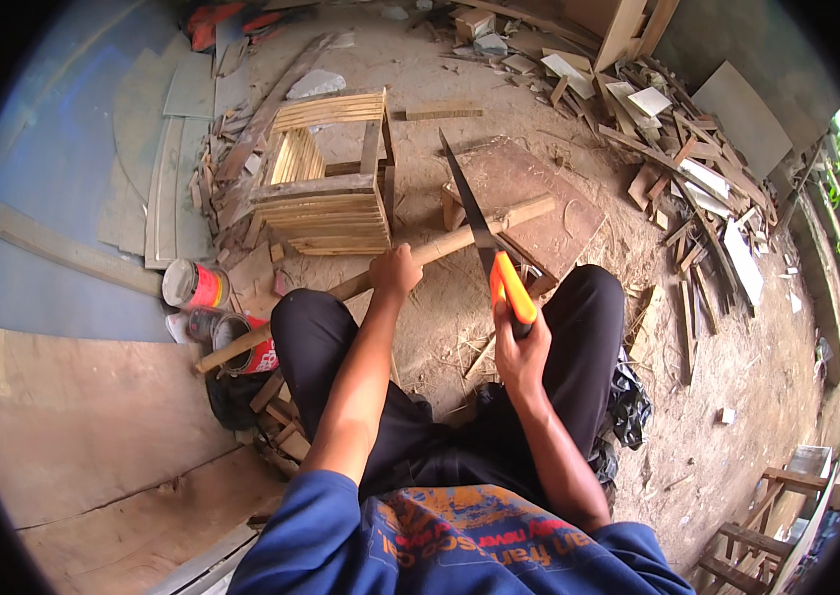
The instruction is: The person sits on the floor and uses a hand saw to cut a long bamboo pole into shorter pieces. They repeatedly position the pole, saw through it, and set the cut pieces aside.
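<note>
Left of the brown board [529,169], the left hand [396,271] grips a pole [449,244] whose far end lies over the board. On the board's near side, the right hand [523,349] clasps an orange-handled saw [482,226] that crosses the pole.

Left fingers [400,264] grip a pole [451,243], right fingers [507,329] a saw [473,205].

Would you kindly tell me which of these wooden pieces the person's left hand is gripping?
The long, rounded pole: unlike the scattered pieces heaped at right, it is held in the left hand, and the orange-handled saw crosses it in view.
</note>
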